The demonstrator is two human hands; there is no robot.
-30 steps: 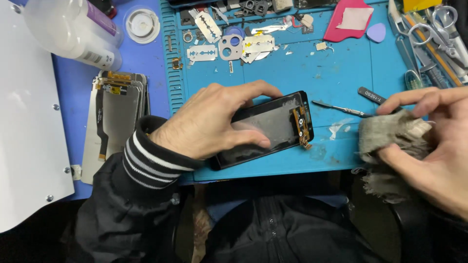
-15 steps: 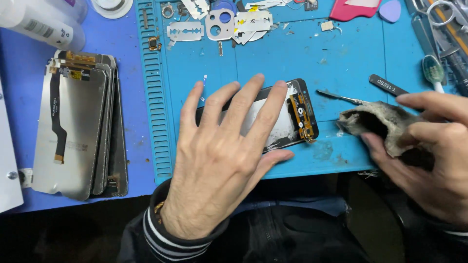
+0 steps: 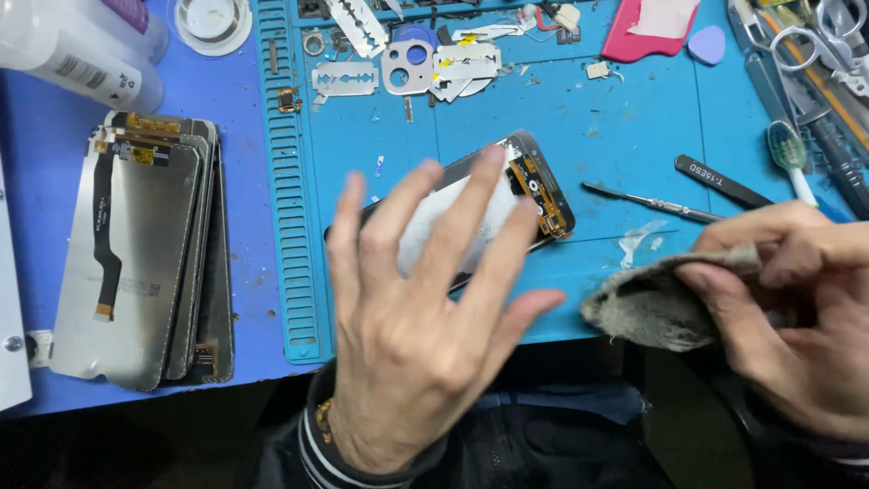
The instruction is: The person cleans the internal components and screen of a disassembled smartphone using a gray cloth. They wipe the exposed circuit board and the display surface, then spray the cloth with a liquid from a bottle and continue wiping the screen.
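Note:
A dark phone frame [image 3: 534, 186] with exposed gold circuitry at its right end lies tilted on the teal work mat [image 3: 615, 118]. My left hand [image 3: 425, 308] hovers over it, blurred, fingers spread and holding nothing; most of the phone is hidden beneath it. Whether the fingertips touch the phone I cannot tell. To the right, at the mat's front edge, my right hand [image 3: 787, 308] grips a crumpled grey cloth [image 3: 656, 303].
A stack of silver phone screens [image 3: 136, 254] lies on the blue surface at left, a white bottle [image 3: 72, 50] behind it. Razor blades [image 3: 344, 80] and metal parts sit at the mat's back; a metal probe [image 3: 652, 204], tweezers [image 3: 720, 181], toothbrush [image 3: 787, 154] and scissors [image 3: 828, 27] at right.
My left hand went from gripping the phone sideways to lying flat over it, and now lifts with fingers spread. The right hand holds the cloth a little farther right of the phone.

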